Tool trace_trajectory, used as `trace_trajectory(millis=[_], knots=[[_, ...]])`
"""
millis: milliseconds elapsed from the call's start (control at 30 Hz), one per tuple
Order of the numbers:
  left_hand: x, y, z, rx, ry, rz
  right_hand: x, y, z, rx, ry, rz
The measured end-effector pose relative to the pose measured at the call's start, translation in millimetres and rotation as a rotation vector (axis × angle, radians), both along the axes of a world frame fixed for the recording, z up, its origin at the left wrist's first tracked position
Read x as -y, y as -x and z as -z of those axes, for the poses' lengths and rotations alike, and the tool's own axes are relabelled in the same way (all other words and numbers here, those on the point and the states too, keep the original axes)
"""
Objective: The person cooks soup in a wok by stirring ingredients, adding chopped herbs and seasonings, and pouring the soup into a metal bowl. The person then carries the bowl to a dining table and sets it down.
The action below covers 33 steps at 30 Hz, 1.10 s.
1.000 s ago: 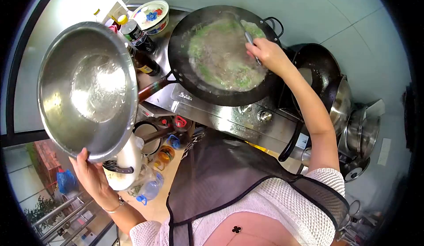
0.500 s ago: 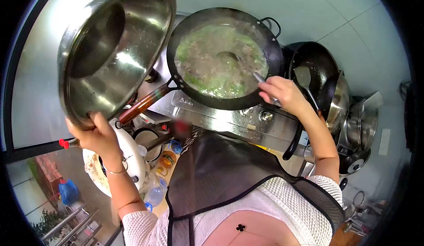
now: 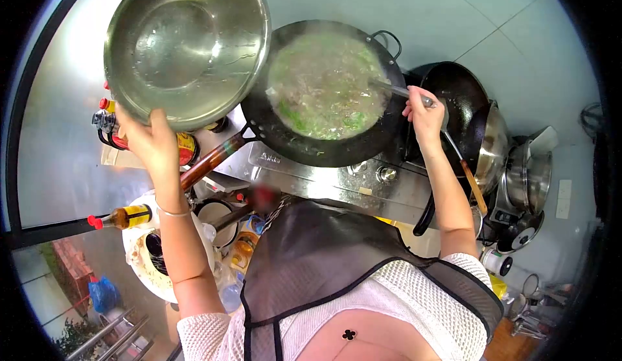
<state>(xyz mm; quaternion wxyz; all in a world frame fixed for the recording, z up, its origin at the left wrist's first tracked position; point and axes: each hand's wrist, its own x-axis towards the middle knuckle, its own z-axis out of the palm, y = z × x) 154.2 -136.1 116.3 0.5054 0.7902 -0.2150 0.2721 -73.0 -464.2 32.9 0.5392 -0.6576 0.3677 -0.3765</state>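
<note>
My left hand (image 3: pixel 155 147) grips the near rim of a wide steel basin (image 3: pixel 188 43), thumb over the edge. The basin is tilted, its wet inside facing me, to the left of the wok and overlapping its left side. In the black wok (image 3: pixel 311 156) on the stove, a cloudy soup (image 3: pixel 324 89) with green leaves and greyish bits steams. Closed round the grey handle of a ladle (image 3: pixel 396 90) is my right hand (image 3: pixel 426 118), at the wok's right edge. The ladle's bowl is sunk in the soup and hidden.
Right of the wok sit a black pan (image 3: pixel 447 79), a wooden-handled spatula (image 3: pixel 476 189) and steel pots (image 3: pixel 528 179). The wok's wooden handle (image 3: pixel 210 161) points toward me. A sauce bottle (image 3: pixel 129 217) and other bottles stand at left, over the stove knobs' (image 3: pixel 387 174) far side.
The basin has risen and turned so its inside faces me more. My left hand has moved up with it. My right hand has shifted right, and the ladle has moved to the wok's right side.
</note>
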Motion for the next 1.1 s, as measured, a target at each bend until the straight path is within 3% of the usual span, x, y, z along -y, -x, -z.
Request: trace_trajectory(millis=[67, 267, 433, 600, 667, 800, 867, 933, 1000, 1067, 1100], knots=[[9.2, -4.8, 0.8, -0.072, -0.011, 0.005, 5.7, -0.1, -5.7, 0.039, -0.168, 0.045], [28.5, -21.4, 4.6, -0.313, 0.067, 0.185, 14.1, 9.9, -15.6, 0.071, -0.273, -0.039], [45.7, -27.8, 9.1, -0.066, -0.186, 0.18, 5.6, 7.7, -59.4, 0.042, -0.206, -0.083], [73.3, -20.6, 11.2, -0.185, -0.26, 0.205, -3.3, 1.4, -120.0, 0.059, -0.062, -0.138], [85.3, -13.7, 9.7, -0.395, -0.221, 0.28, -3.6, -6.1, -137.0, 0.035, -0.031, -0.169], [109.8, -12.3, 24.8, -0.855, 0.21, 0.714, -22.7, -23.6, -151.3, 0.029, 0.076, -0.256], [111.5, -1.3, 18.9, -1.156, 0.279, 0.75, -33.0, -29.2, -145.9, 0.031, 0.161, -0.327], [113.7, -3.0, 26.4, -1.19, 0.336, 0.787, -48.1, -26.9, -141.7, -0.067, 0.242, -0.396], [113.8, -4.0, 28.9, -1.21, 0.259, 0.815, -43.7, -25.9, -129.2, 0.033, 1.141, -0.516], [117.9, 2.1, 29.6, -1.209, 0.352, 0.812, -48.6, -16.1, -127.6, -0.018, 1.389, -0.616], [118.3, 3.5, 28.8, -1.037, 0.254, 0.755, -50.4, -11.8, -127.0, -0.028, 1.475, -0.609]])
